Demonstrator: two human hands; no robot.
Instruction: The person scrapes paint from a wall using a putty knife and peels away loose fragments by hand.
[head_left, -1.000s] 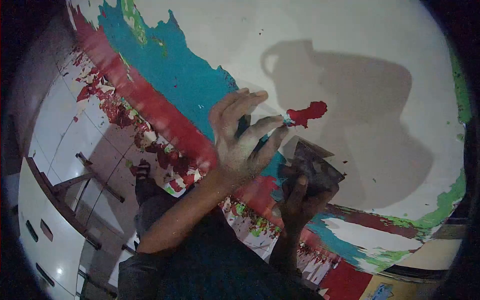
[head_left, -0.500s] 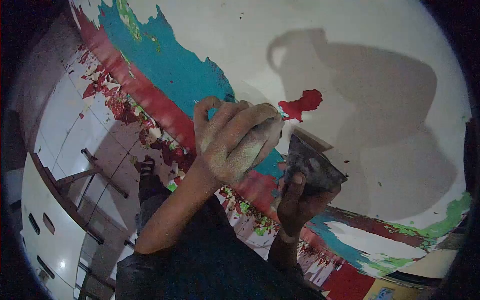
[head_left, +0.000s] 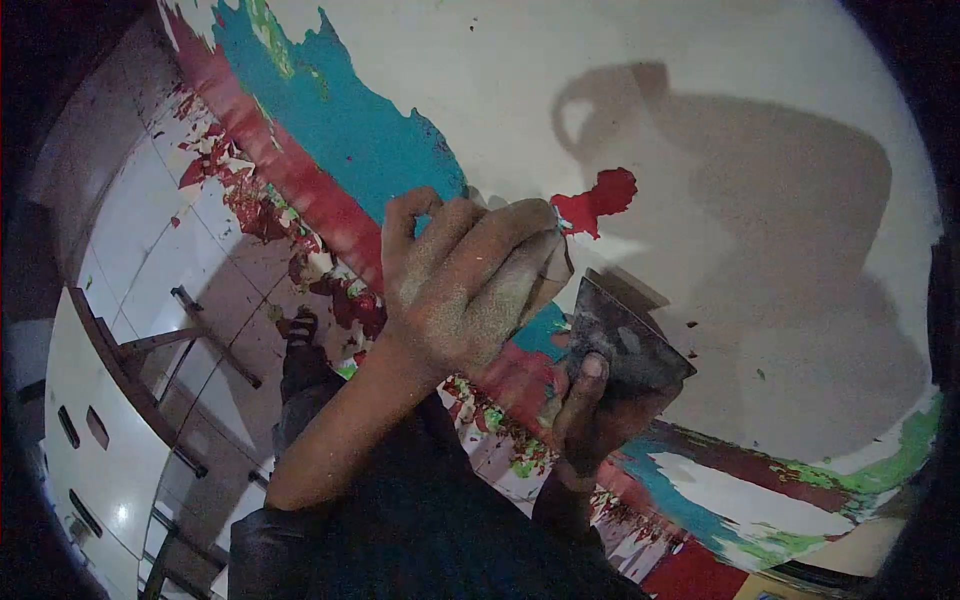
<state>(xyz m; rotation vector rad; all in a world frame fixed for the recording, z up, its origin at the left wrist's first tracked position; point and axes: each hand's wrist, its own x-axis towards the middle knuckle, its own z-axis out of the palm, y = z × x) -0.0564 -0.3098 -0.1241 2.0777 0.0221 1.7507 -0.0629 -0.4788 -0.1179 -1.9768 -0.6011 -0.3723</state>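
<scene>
My left hand point(head_left: 460, 285) is closed and curled, back of the hand toward me and dusted with pale powder. Its fingertips meet the edge of a small red paint patch point(head_left: 605, 198) on the pale wall point(head_left: 690, 420). What the curled fingers hold, if anything, is hidden. Lower right, my right hand point(head_left: 600, 415) grips a dark, wide-bladed scraper point(head_left: 635, 345), thumb pressed on its face. The scraper's blade is smeared with whitish residue and stands close to the wall. Teal paint point(head_left: 350, 110) with ragged edges shows behind and left of my left hand.
A red painted strip point(head_left: 300, 165) runs along the wall's bottom. Paint flakes point(head_left: 250, 200) litter the tiled floor point(head_left: 150, 230) beneath it. A pale bench or table top point(head_left: 110, 450) with dark legs stands at left. Green streaks point(head_left: 905, 440) mark the wall at right.
The view has shifted slightly. My left hand stays at the red patch's edge, and the scraper stays in my right hand. The shadow on the wall has slid a little rightward.
</scene>
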